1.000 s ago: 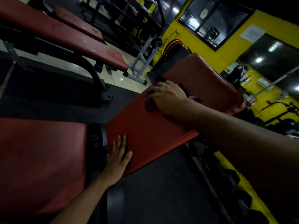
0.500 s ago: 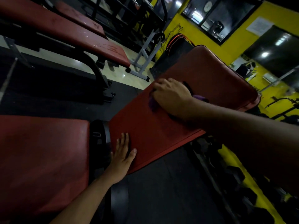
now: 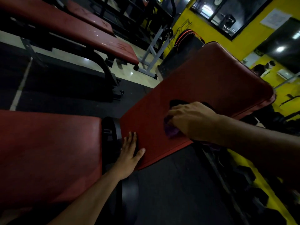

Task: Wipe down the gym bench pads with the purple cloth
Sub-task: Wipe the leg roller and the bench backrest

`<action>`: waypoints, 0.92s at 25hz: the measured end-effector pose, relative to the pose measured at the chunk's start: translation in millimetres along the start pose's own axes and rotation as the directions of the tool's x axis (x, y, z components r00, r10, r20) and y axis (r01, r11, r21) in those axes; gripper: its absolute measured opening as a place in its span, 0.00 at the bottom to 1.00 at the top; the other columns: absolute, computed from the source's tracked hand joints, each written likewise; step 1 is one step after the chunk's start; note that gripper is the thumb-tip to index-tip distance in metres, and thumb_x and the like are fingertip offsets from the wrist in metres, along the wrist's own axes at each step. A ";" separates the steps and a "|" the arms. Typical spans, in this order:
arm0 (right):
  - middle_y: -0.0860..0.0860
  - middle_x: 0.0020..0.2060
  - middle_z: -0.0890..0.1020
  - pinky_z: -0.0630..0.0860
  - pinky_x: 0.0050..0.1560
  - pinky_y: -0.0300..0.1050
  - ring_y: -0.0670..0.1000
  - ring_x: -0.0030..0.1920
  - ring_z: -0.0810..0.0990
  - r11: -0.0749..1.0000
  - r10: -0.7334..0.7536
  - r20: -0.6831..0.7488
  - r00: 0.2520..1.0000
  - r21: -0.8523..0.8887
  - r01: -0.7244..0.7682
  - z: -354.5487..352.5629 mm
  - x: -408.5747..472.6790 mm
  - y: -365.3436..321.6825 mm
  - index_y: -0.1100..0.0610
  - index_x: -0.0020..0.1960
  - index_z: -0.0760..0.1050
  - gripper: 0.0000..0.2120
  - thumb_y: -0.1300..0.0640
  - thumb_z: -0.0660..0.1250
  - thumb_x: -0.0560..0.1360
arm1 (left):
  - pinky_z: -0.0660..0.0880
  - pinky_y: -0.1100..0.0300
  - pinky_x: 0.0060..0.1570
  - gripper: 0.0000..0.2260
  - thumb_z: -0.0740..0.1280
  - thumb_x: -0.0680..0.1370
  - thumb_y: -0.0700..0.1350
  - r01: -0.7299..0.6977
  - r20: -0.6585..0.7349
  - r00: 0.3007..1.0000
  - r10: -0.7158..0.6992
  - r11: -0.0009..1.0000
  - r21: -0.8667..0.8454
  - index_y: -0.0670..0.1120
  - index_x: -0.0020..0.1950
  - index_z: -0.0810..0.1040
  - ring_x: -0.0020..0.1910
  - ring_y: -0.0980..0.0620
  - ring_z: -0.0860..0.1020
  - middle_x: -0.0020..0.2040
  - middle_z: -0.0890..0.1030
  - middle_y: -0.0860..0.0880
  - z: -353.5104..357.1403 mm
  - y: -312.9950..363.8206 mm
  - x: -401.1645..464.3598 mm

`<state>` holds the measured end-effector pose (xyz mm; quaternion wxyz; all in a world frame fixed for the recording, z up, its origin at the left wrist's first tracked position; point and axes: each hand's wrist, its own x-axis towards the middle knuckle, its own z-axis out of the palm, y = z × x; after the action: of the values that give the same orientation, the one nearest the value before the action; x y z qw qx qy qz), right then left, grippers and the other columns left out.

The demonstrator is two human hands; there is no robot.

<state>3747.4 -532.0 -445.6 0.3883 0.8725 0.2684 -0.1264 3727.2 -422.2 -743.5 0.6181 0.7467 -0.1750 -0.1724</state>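
Note:
A red back pad [image 3: 203, 88] of the bench slopes away from me toward the yellow wall. My right hand [image 3: 191, 120] grips the purple cloth [image 3: 171, 131] and presses it onto the pad near its right edge; most of the cloth is hidden under the hand. My left hand [image 3: 129, 153] rests flat with straight fingers on the pad's near left corner. The red seat pad [image 3: 48, 153] lies at the lower left, separated from the back pad by a black hinge gap [image 3: 112, 132].
Two more red benches [image 3: 90, 36] on black frames stand at the upper left. A grey metal stand [image 3: 151, 51] and a black bag [image 3: 183, 44] are near the yellow wall. Dark dumbbells [image 3: 253, 189] line the floor at the right.
My right hand has dragged the cloth down the back pad toward me and toward its right edge. The left hand stays planted on the near corner.

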 end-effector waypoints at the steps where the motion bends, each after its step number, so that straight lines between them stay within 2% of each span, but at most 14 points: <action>1: 0.45 0.64 0.74 0.77 0.58 0.51 0.49 0.65 0.73 1.000 -0.007 0.008 1.000 -0.003 0.007 -4.2 -3.2 1.8 0.48 0.64 0.75 0.14 0.55 0.56 0.82 | 0.38 0.44 0.80 0.36 0.47 0.76 0.76 0.006 -0.019 1.000 -0.006 1.000 -0.014 0.65 0.76 0.31 0.79 0.57 0.30 0.80 0.30 0.61 4.3 -0.9 -0.6; 3: 0.48 0.70 0.71 0.69 0.68 0.53 0.52 0.71 0.67 0.991 0.032 -0.095 0.995 -0.123 -0.044 -12.4 6.0 14.5 0.49 0.69 0.72 0.17 0.55 0.57 0.81 | 0.37 0.45 0.80 0.38 0.42 0.73 0.78 -0.008 -0.072 0.997 0.007 1.000 -0.016 0.65 0.76 0.29 0.79 0.57 0.29 0.79 0.28 0.61 15.8 -3.5 1.6; 5: 0.50 0.73 0.68 0.65 0.69 0.57 0.56 0.73 0.63 0.953 0.172 -0.173 0.970 -0.219 -0.208 -16.3 32.1 30.3 0.50 0.71 0.70 0.20 0.53 0.55 0.80 | 0.35 0.46 0.79 0.37 0.38 0.73 0.78 -0.024 -0.141 0.990 0.025 1.000 0.010 0.65 0.76 0.27 0.79 0.57 0.29 0.78 0.27 0.62 26.6 -7.0 5.2; 7: 0.53 0.71 0.69 0.66 0.66 0.68 0.59 0.71 0.65 0.900 0.340 -0.091 0.936 -0.256 -0.352 -12.2 71.4 31.7 0.51 0.70 0.69 0.19 0.51 0.57 0.81 | 0.33 0.48 0.77 0.35 0.37 0.75 0.76 -0.026 -0.179 0.983 0.029 1.000 0.017 0.65 0.76 0.26 0.78 0.58 0.28 0.78 0.26 0.62 32.7 -9.4 8.2; 8: 0.55 0.70 0.69 0.66 0.64 0.72 0.60 0.70 0.65 0.889 0.370 -0.047 0.928 -0.272 -0.368 -9.0 91.9 25.2 0.52 0.70 0.69 0.19 0.50 0.57 0.81 | 0.32 0.49 0.77 0.34 0.37 0.76 0.75 -0.027 -0.183 0.983 0.030 0.999 0.021 0.65 0.75 0.26 0.78 0.59 0.27 0.77 0.25 0.63 33.7 -10.1 8.7; 11: 0.58 0.69 0.69 0.66 0.66 0.70 0.62 0.70 0.67 0.902 0.336 0.030 0.941 -0.300 -0.312 2.5 131.0 -2.5 0.54 0.71 0.69 0.19 0.49 0.56 0.82 | 0.31 0.50 0.76 0.33 0.37 0.75 0.74 -0.023 -0.146 0.989 0.024 1.000 0.014 0.66 0.74 0.25 0.76 0.59 0.25 0.75 0.23 0.65 31.4 -11.4 8.1; 15: 0.54 0.66 0.71 0.72 0.59 0.55 0.57 0.65 0.71 0.964 0.141 0.078 0.987 -0.238 -0.119 15.7 80.5 -31.7 0.53 0.67 0.72 0.16 0.52 0.55 0.82 | 0.32 0.49 0.77 0.33 0.37 0.76 0.74 -0.015 -0.068 0.998 0.017 1.000 0.020 0.65 0.74 0.24 0.77 0.57 0.25 0.75 0.23 0.62 22.4 -9.8 8.1; 18: 0.51 0.71 0.68 0.70 0.65 0.55 0.55 0.69 0.67 0.983 -0.018 0.184 0.983 -0.176 0.051 9.0 3.8 -52.1 0.52 0.71 0.70 0.18 0.53 0.55 0.82 | 0.35 0.47 0.79 0.33 0.42 0.81 0.69 -0.011 0.011 1.000 0.010 0.998 0.054 0.60 0.77 0.26 0.77 0.55 0.26 0.77 0.24 0.59 13.0 -7.0 7.1; 20: 0.50 0.76 0.63 0.63 0.72 0.56 0.54 0.75 0.60 0.987 -0.066 0.233 0.970 -0.129 0.098 3.5 -20.0 -49.9 0.51 0.76 0.64 0.21 0.54 0.54 0.83 | 0.37 0.47 0.80 0.32 0.45 0.83 0.65 -0.014 0.036 0.999 0.012 0.998 0.069 0.58 0.79 0.28 0.78 0.54 0.28 0.78 0.25 0.57 5.5 -8.3 5.0; 21: 0.49 0.76 0.61 0.61 0.74 0.57 0.54 0.76 0.58 0.986 -0.070 0.224 0.972 -0.133 0.102 3.2 -24.0 -48.6 0.51 0.76 0.63 0.22 0.54 0.55 0.83 | 0.38 0.47 0.80 0.32 0.47 0.84 0.63 -0.022 0.053 0.998 0.018 0.997 0.077 0.58 0.79 0.29 0.78 0.54 0.28 0.78 0.25 0.57 4.7 -8.3 3.7; 23: 0.49 0.73 0.66 0.64 0.72 0.57 0.55 0.74 0.62 0.975 -0.073 0.163 0.984 -0.196 0.105 9.9 -11.5 -47.4 0.50 0.73 0.67 0.20 0.54 0.57 0.81 | 0.38 0.48 0.80 0.31 0.47 0.85 0.61 -0.034 0.069 0.997 0.029 0.996 0.082 0.58 0.78 0.28 0.78 0.54 0.28 0.78 0.25 0.57 4.1 -7.6 2.4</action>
<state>3711.0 -517.4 -476.2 0.4891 0.8028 0.2877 -0.1829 3727.8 -425.6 -751.8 0.5827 0.7629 -0.2145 -0.1802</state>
